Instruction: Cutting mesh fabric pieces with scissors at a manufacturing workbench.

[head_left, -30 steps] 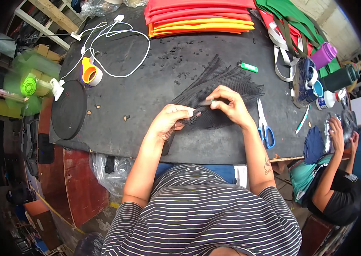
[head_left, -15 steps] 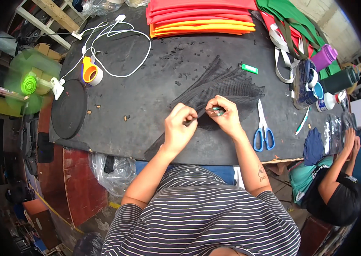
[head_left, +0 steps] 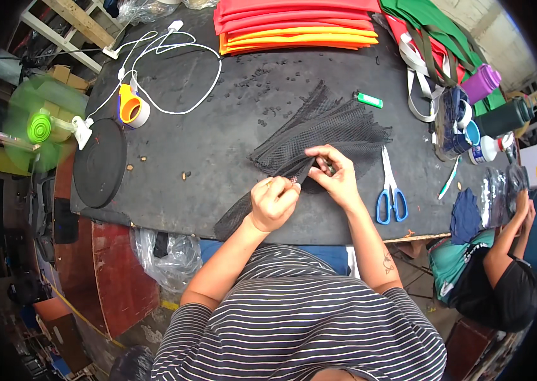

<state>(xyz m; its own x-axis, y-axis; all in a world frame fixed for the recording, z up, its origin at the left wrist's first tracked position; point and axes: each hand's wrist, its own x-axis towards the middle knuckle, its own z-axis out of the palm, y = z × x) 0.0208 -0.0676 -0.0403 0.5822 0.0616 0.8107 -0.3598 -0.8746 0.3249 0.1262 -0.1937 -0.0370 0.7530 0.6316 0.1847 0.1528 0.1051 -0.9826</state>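
Head view: fan-shaped black mesh fabric (head_left: 344,127) lies on the black tabletop (head_left: 179,146), spread toward one o'clock from the hands. Left hand (head_left: 275,202): fingers pinched on mesh. Right hand (head_left: 335,174): fingers partly open; grip indeterminate. Handling appears mid-process; finished and remaining portions indistinguishable.

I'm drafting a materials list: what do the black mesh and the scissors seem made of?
Black mesh: probably synthetic fabric, matte; open holes and soft folds suggest it. Scissors: blades likely steel, pale and silvery; blue handles apparently plastic.
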